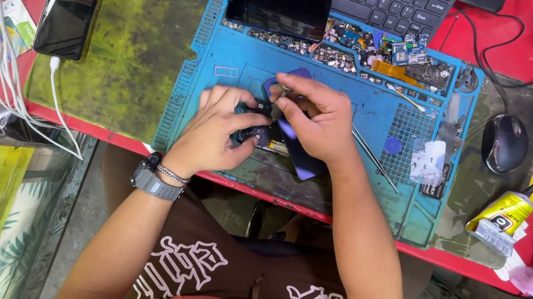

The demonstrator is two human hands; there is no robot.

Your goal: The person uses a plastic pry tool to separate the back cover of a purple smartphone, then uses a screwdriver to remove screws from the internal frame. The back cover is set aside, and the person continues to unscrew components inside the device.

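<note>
Beside blue mat [238,64] — yellow glue tube [504,215]

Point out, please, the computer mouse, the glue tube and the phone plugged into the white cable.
computer mouse [505,143], head view, middle of its dark back.
glue tube [504,215], head view, yellow body.
phone [71,6], head view, centre of its dark screen.

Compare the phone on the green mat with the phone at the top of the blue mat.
The phone on the green mat lies lengthwise away from the person, with a white cable at its near end. The phone on the blue mat lies crosswise, with no cable showing, beside small electronic parts. Both lie flat, dark screens up, with no hand on them.
</note>
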